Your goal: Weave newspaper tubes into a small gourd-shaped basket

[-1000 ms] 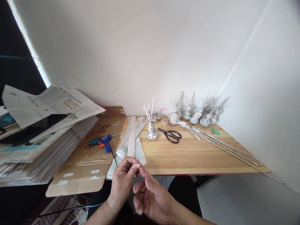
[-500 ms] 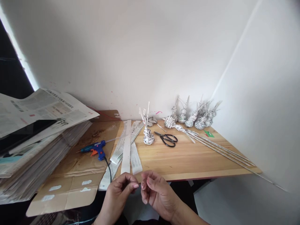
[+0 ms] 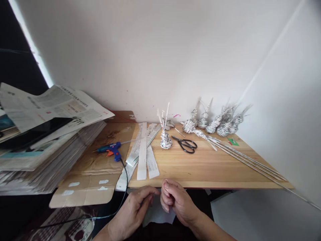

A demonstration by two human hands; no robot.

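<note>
My left hand [image 3: 137, 208] is in front of the table's near edge, its thumb and index finger brought together toward my right hand. My right hand [image 3: 177, 202] faces it with the fingers curled in and the thumb pressed on them. Only a small gap parts the two hands. Whether a tiny piece is in either pinch cannot be made out. Beyond them, a small woven newspaper figure [image 3: 166, 140] stands upright on the table, with paper sticks rising from its top. Black-handled scissors [image 3: 187, 144] lie to its right, and cut newspaper strips [image 3: 142, 154] to its left.
A blue glue gun [image 3: 114, 150] lies on the cardboard [image 3: 82, 195], its cord hanging over the front. Stacked newspapers [image 3: 80, 140] rise at the left. Several woven paper figures [image 3: 213, 124] stand along the wall. Long rolled paper sticks [image 3: 248, 163] stick out past the table's right edge.
The view has shifted, so the table's things appear farther right and higher. My right hand's fingers have curled tighter, and both hands have moved slightly nearer to my body.
</note>
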